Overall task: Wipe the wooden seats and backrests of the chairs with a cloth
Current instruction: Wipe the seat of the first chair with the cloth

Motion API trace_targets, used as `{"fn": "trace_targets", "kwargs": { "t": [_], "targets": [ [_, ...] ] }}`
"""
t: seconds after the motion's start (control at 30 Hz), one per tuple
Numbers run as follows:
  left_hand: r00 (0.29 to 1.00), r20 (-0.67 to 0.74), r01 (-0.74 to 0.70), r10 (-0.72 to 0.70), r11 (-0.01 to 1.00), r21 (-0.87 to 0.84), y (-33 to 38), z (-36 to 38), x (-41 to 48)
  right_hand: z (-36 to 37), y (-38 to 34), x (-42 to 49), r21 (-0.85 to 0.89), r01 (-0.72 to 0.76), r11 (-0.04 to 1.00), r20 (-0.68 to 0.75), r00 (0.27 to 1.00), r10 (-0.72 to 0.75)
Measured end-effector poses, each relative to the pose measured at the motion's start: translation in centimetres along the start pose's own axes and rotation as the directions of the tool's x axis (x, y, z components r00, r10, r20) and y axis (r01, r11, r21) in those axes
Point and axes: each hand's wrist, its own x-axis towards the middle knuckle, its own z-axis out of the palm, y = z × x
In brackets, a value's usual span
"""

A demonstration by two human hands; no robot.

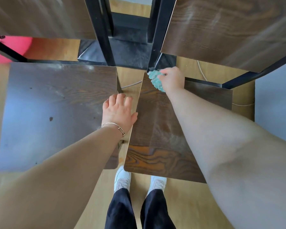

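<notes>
— Place of the teal cloth [155, 80]?
— On the far left corner of the right chair seat [155, 129], bunched under the right hand [172, 78]; gripped by its curled fingers [164, 72], sticking out to the left of them.
— Pose of that arm?
— Stretched forward over the seat, back of the hand up.
— And the left hand [118, 111]?
— Laid palm down on the right edge of the left chair seat [56, 104], fingers straight and a little spread, holding nothing; thin bracelet [113, 125] at the wrist.
</notes>
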Motion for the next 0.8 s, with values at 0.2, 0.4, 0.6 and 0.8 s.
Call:
{"fn": "trace_targets", "kwargs": {
  "t": [0.2, 0.4, 0.6, 0.8],
  "targets": [
    [0.999, 0.020, -0.036, 0.037, 0.999, -0.015, 0.0, 1.5, -0.8, 1.2, 1.3, -1.1, -0.058, 0.086, 0.995, -0.031, 0.996, -0.088],
    [0.996, 0.021, -0.092, 0.092, 0.996, 0.009, 0.0, 2.8, -3.6, 1.9, 2.7, -6.6, -0.011, 0.144, 0.989, 0.009, 0.990, -0.144],
    [0.994, -0.003, -0.112, 0.112, 0.994, 0.004, 0.2, 4.4, -7.5, 3.0, 6.5, -15.4, 0.013, 0.302, 0.953, 0.113, 0.947, -0.301],
    [0.990, 0.040, -0.138, 0.137, 0.990, 0.020, -0.1, 5.3, -10.7, 4.1, 9.7, -23.0, 0.044, 0.419, 0.907, 0.098, 0.902, -0.421]
  ]
}}
